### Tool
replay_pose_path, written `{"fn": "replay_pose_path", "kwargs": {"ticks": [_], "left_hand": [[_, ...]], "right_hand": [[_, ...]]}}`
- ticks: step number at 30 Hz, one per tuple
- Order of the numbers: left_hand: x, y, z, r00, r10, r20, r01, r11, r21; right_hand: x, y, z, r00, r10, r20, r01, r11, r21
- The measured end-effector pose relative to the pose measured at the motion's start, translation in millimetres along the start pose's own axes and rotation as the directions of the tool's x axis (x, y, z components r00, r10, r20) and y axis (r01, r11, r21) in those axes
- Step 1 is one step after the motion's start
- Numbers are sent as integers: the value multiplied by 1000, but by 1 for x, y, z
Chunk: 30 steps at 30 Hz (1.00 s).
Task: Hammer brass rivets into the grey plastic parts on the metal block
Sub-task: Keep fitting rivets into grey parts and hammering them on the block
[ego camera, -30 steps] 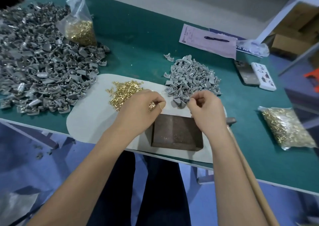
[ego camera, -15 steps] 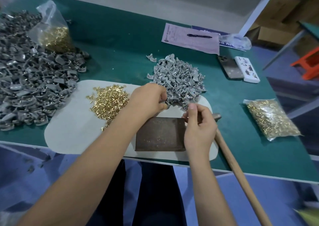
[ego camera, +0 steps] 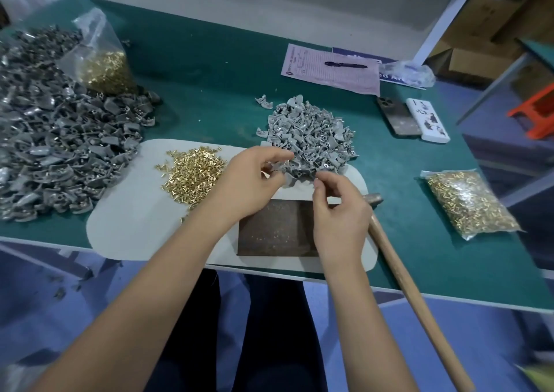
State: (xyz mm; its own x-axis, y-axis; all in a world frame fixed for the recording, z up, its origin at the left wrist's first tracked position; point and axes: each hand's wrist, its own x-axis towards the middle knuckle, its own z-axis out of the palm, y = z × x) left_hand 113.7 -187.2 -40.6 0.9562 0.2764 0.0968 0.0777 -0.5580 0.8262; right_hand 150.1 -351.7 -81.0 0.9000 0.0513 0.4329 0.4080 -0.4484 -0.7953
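Risk first: hammer (ego camera: 398,268) lies untouched along the right of the metal block (ego camera: 275,229), handle overhanging the worktop (ego camera: 209,71) edge toward me. A knock from my right forearm could tip it off.

Second risk: block top is bare, nothing seated on it yet. If I set a part down crooked, or the rivet isn't straight in its hole, the hit likely bends the rivet or cracks the plastic.

My right hand (ego camera: 338,211) hovers over the block's far right corner, fingers curled with tips pinched (can't tell if a rivet is in there, too small).

My left hand (ego camera: 254,179) is just beyond the block, fingers curled round a grey part (ego camera: 274,168) at the near edge of the small grey parts pile (ego camera: 311,137).

Loose brass rivets (ego camera: 195,170) sit just left of the left hand on the white mat (ego camera: 135,217).
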Motion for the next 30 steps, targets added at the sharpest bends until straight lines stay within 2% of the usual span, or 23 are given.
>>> {"fn": "replay_pose_path", "kwargs": {"ticks": [2,5,7,9,14,16,19,22,26,28,30], "left_hand": [[-18,2,-5,1000,-25,-6,23,980,-200],[-43,3,-9,996,-66,67,91,861,-501],[-55,2,-8,993,-63,98,110,791,-602],[-62,-1,-7,995,-65,79,100,769,-631],[-66,-6,-1,999,-43,-8,36,919,-393],[-67,-7,1,997,-65,-38,46,925,-376],[-69,-6,0,999,-43,9,43,939,-342],[-67,1,-3,998,6,61,-1,997,-77],[-57,11,-7,985,55,163,-89,974,210],[-55,12,-6,989,83,120,-111,962,248],[-60,9,-3,995,100,-1,-97,967,236]], "right_hand": [[0,-2,0,1000,3,2,-3,1000,0],[-1,-6,-2,999,-45,-2,45,998,-51],[-2,-9,-5,997,-77,-9,75,993,-90],[-6,-13,-9,997,-82,-1,82,995,-58],[-22,-22,-22,995,-60,80,49,989,136],[-26,-22,-27,993,-57,108,41,988,146],[-29,-21,-31,987,-54,153,32,990,138],[-31,-20,-34,984,-52,173,31,992,119],[-35,-20,-36,982,-31,186,8,993,122],[-35,-19,-37,982,-23,188,-2,991,131],[-35,-18,-40,979,-7,203,-21,991,136]]}}
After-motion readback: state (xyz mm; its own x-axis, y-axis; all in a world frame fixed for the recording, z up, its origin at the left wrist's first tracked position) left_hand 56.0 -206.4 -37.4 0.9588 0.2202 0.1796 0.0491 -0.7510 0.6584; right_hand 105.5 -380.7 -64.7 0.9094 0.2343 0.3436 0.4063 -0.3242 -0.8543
